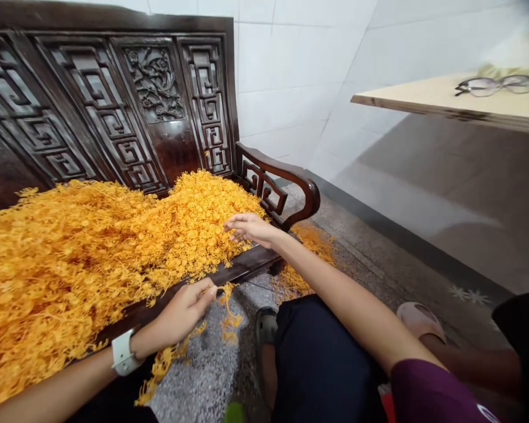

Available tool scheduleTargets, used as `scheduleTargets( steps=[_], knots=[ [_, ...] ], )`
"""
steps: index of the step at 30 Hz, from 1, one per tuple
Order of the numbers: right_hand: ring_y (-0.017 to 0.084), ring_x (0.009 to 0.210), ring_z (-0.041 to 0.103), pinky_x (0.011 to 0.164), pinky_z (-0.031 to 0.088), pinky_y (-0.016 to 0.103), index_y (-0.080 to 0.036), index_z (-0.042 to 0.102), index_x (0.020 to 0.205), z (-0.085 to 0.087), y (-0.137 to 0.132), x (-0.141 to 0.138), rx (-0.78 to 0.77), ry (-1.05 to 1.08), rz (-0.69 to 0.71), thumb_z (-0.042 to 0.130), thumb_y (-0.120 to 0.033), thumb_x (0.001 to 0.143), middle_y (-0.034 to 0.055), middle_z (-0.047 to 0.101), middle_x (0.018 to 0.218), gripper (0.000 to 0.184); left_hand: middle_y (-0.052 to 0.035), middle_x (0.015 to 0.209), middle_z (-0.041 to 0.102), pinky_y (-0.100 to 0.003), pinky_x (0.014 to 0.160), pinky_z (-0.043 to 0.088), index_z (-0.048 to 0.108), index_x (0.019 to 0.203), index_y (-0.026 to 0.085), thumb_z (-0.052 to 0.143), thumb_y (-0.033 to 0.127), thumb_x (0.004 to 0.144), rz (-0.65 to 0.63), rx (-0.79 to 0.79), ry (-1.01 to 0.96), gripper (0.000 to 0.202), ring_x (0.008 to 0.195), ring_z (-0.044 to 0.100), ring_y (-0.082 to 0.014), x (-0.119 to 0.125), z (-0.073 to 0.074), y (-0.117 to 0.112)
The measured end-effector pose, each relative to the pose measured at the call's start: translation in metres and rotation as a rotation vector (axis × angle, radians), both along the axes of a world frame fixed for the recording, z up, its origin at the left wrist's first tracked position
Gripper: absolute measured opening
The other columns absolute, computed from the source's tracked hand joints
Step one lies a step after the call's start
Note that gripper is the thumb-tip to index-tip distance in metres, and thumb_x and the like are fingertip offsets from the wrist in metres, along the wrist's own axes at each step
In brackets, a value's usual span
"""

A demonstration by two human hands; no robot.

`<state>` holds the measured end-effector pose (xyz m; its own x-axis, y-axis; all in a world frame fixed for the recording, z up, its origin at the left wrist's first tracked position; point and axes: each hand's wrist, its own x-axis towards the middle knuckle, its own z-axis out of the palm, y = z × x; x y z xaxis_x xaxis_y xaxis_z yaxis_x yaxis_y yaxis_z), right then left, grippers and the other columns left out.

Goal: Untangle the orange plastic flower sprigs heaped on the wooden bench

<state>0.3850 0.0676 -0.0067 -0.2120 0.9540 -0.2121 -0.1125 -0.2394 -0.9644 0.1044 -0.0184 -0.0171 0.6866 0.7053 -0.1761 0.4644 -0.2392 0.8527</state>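
A big heap of orange plastic flower sprigs [83,247] covers the seat of a dark carved wooden bench [114,100]. My left hand [185,308], with a white watch on its wrist, is at the bench's front edge, its fingers pinched on a small orange sprig [227,294] that dangles down. My right hand [251,228] reaches to the right end of the heap, fingers curled into the sprigs near the armrest [291,188].
More orange sprigs lie on the speckled floor [203,376] under the bench end. My dark trousers and sandal are below. A light wooden tabletop [445,100] with eyeglasses [494,85] stands at the upper right. Another person's leg and slipper [421,320] are at the lower right.
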Motion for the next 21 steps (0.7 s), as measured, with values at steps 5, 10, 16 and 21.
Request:
scheduleTargets(
  steps=[5,10,16,21],
  knots=[
    [0.014,0.084,0.065,0.069,0.055,0.026,-0.017,0.068,0.102,-0.011,-0.014,0.000,0.207,-0.285,0.281,0.066,-0.042,0.099,0.0082,0.070,0.105,0.025,0.0058,0.066,0.044,-0.026,0.055,0.031,0.053,0.089,0.021,0.043,0.052,0.108,0.083,-0.049,-0.151,0.038,0.057,0.039,-0.0124,0.000,0.004,0.005],
    [0.015,0.092,0.061,0.076,0.055,0.028,-0.016,0.068,0.110,-0.015,-0.031,-0.020,0.299,-0.236,0.560,0.068,-0.051,0.096,0.0062,0.066,0.108,0.037,0.0073,0.056,0.046,-0.025,0.054,0.031,0.058,0.094,0.020,0.050,0.050,0.107,0.183,0.012,-0.278,0.034,0.051,0.041,-0.0108,0.001,0.023,0.014],
    [0.011,0.074,0.059,0.074,0.050,0.028,-0.014,0.067,0.094,-0.019,-0.036,-0.024,0.254,-0.071,0.411,0.071,-0.038,0.096,0.0016,0.064,0.082,0.024,0.0079,0.050,0.046,-0.024,0.050,0.028,0.061,0.102,0.020,0.055,0.055,0.104,0.283,-0.059,-0.330,0.036,0.045,0.037,-0.0105,0.000,0.027,0.024],
    [0.016,0.099,0.065,0.089,0.053,0.029,-0.014,0.069,0.111,-0.024,-0.031,-0.022,0.264,-0.070,0.545,0.085,-0.022,0.078,0.0065,0.070,0.112,0.038,0.0084,0.049,0.045,-0.023,0.051,0.032,0.062,0.105,0.019,0.063,0.064,0.095,0.363,-0.152,-0.365,0.046,0.045,0.037,-0.0114,0.011,0.021,0.038]
  ],
)
